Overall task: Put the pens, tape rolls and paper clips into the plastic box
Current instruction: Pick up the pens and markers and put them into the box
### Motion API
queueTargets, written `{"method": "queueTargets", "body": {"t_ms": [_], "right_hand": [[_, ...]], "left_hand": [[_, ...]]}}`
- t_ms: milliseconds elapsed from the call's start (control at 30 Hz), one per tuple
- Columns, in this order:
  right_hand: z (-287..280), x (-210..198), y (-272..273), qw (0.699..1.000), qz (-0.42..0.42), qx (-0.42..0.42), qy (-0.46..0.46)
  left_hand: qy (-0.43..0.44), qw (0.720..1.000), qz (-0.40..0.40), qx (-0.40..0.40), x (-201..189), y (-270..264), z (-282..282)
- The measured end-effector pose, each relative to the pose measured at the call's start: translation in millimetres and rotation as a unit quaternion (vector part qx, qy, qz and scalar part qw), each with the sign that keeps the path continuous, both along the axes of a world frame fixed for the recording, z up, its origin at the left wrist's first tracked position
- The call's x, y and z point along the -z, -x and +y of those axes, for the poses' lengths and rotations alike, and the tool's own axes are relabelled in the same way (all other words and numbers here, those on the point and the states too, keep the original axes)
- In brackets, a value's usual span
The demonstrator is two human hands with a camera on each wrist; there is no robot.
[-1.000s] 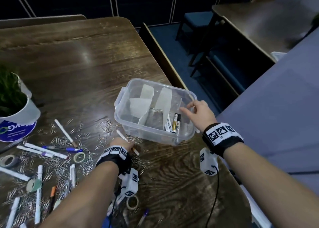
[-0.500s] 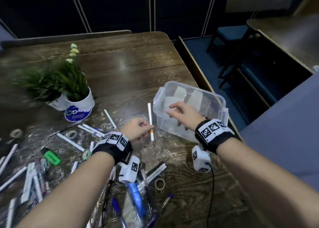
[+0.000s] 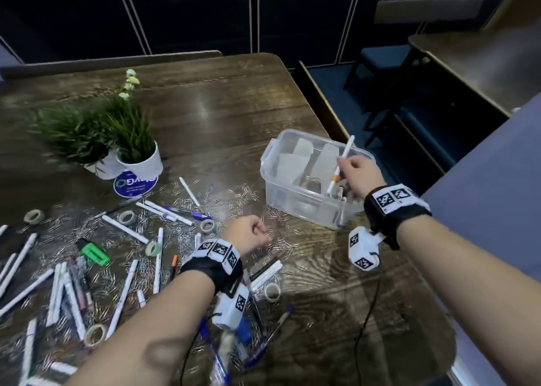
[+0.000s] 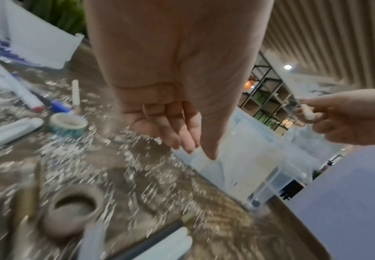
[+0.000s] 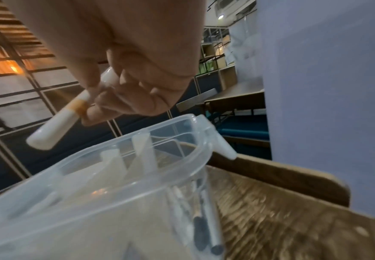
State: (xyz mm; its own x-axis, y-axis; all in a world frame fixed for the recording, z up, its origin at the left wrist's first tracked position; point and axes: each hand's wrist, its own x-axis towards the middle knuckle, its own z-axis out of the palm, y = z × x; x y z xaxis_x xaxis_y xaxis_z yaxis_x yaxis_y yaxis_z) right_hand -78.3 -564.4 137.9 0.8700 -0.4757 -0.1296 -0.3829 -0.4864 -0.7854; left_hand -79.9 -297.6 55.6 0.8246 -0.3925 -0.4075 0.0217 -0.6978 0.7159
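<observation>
Right hand (image 3: 355,172) fingers pinch the pen (image 3: 342,163) mid-barrel over the box (image 3: 292,198); light, stiff, probably slippery. Left hand (image 3: 251,235) fingers hang loose.

Plastic box (image 3: 295,207) open on top w/ dividers (image 3: 325,163) inside; paper clips (image 3: 246,194) litter table beside it.

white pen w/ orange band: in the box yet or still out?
Out: right hand grips the white pen, tilted, above the open plastic box.

White pen (image 3: 341,163) tilted over plastic box (image 3: 295,207)
</observation>
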Motion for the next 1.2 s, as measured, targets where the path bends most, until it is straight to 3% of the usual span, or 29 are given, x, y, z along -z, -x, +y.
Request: {"method": "queueTargets", "body": {"t_ms": [200,333,500,667,933,1067,1200], "right_hand": [[-39,15,-4,0.992,0.074,0.035,0.092],[-42,28,3,0.989,0.098,0.039,0.1],[-42,33,7,0.992,0.084,0.032,0.089],[-46,39,9,0.995,0.062,0.026,0.07],[-25,22,13,0.999,-0.026,-0.016,0.013],[14,16,19,0.993,-0.028,-0.112,-0.022],[48,25,27,0.975,0.039,-0.217,-0.007]], "left_hand": [[-0.103,0.992,0.05,0.053,58,19,5],[-0.184,0.98,0.032,0.065,81,24,-5],[-0.252,0.964,-0.005,0.088,89,27,-18],[-0.282,0.951,0.024,0.127,82,17,-28],[-0.162,0.985,0.035,0.039,51,-5,-12],[-0.047,0.999,0.008,-0.017,27,-18,3],[0.057,0.997,-0.023,-0.047,-17,-26,6]]}}
